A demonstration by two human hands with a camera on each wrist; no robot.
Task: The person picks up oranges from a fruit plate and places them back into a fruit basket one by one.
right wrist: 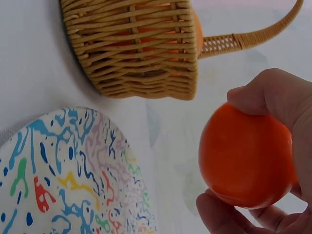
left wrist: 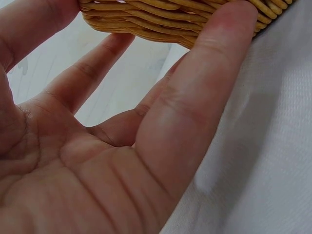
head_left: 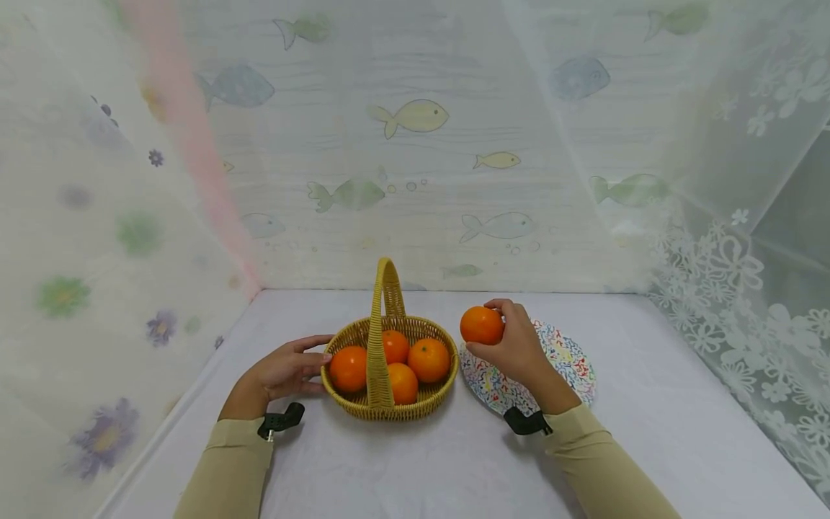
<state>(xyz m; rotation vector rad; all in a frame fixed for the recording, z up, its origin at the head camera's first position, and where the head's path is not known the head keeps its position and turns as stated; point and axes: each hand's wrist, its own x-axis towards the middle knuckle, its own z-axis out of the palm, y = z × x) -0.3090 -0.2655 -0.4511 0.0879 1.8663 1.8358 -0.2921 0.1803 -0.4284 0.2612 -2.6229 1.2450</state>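
My right hand (head_left: 519,346) holds an orange (head_left: 482,325) between thumb and fingers, raised over the left part of a round plate with a colourful speckled pattern (head_left: 570,364). In the right wrist view, the orange (right wrist: 246,156) is gripped from the side, apart from basket and plate. A yellow woven basket (head_left: 389,412) with a tall arched handle stands left of the plate, with several oranges (head_left: 428,360) inside. At the basket's left end, my left hand (head_left: 288,371) touches the rim and side with spread, fairly straight fingers. The left wrist view shows its fingertips against the weave (left wrist: 161,22).
A white cloth (head_left: 415,468) covers the table. Behind it hangs a pale curtain (head_left: 415,216) printed with fish; a flowered sheet (head_left: 130,310) borders the left side and lace fabric (head_left: 733,317) the right. The basket's handle (head_left: 384,288) rises well above its rim.
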